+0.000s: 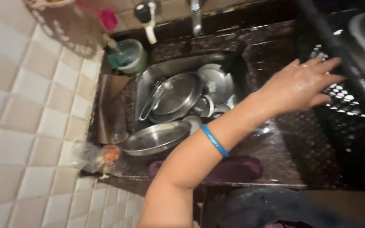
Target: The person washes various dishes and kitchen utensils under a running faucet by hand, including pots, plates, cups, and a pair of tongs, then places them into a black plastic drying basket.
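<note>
My left hand [303,84] is wet and reaches to the right, fingers spread, over the edge of a black plastic perforated basket [343,99]. It holds nothing that I can see. A blue bangle [215,140] sits on that wrist. My right hand is out of view. Behind the forearm lies a steel sink [148,80] filled with steel plates [178,95], a pair of tongs [155,97] and small bowls. A shallow steel plate [157,137] rests on the sink's near rim.
A dark speckled stone counter [292,143] surrounds the sink. A tap [196,17] stands at the back, with a green tub [127,57] beside it. A steel tumbler [110,107] lies at the left, and a purple cloth [237,169] sits at the front edge. The left is beige tiling.
</note>
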